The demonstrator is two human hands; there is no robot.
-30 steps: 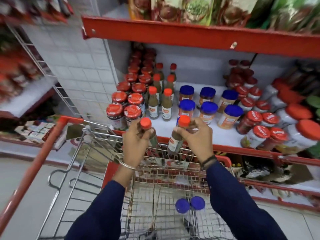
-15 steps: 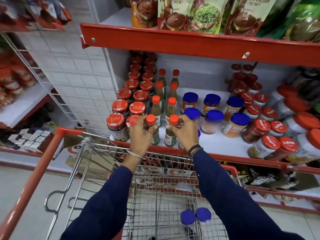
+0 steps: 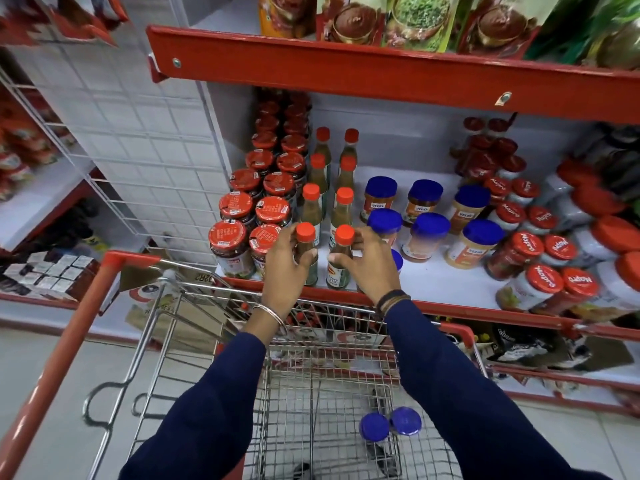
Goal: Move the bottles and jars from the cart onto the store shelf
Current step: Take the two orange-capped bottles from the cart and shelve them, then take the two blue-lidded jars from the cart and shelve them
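Each grip is wrapped around a slim orange-capped bottle: the left hand (image 3: pixel 284 268) on the left bottle (image 3: pixel 307 252), the right hand (image 3: pixel 367 263) on the right bottle (image 3: pixel 341 258), both upright at the shelf (image 3: pixel 433 282) front edge; letting go carelessly could tip them into the cart (image 3: pixel 152 327), where two blue-lidded jars (image 3: pixel 389 424) wait

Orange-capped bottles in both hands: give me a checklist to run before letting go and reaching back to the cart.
1. Left hand bottle upright: ok.
2. Right hand bottle upright: ok.
3. Bottle bases fully on the shelf: cannot tell, fingers hide them.
4. In line with the bottle rows behind: ok.
5. Blue-lidded jars left in the cart: ok, two visible.
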